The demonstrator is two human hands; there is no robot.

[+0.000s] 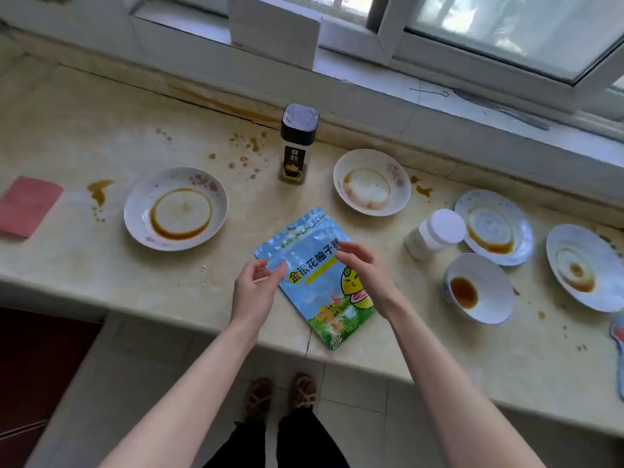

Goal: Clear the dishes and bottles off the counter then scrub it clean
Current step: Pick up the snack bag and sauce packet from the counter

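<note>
Both left hand [251, 292], right hand [366, 270] at glossy blue foil pouch [315, 282], grasp unclear to us; swing right may tip white sauce bowl [491, 293].

left hand [251, 292] | right hand [364, 271] | at blue pouch [320, 298], perhaps touching

Both bare forearms come in from the bottom edge and converge mid-frame. Left hand [251, 292]: palm turned inward, thumb up, fingers loosely curled. I can't tell if it's pinching anything. Right hand [366, 271]: palm down and inward, fingers nearly straight and relaxed, tips pointing toward the left one. The two are near each other, not touching. I read both wrists as roughly straight. Legs in dark trousers below, feet side by side.
</note>
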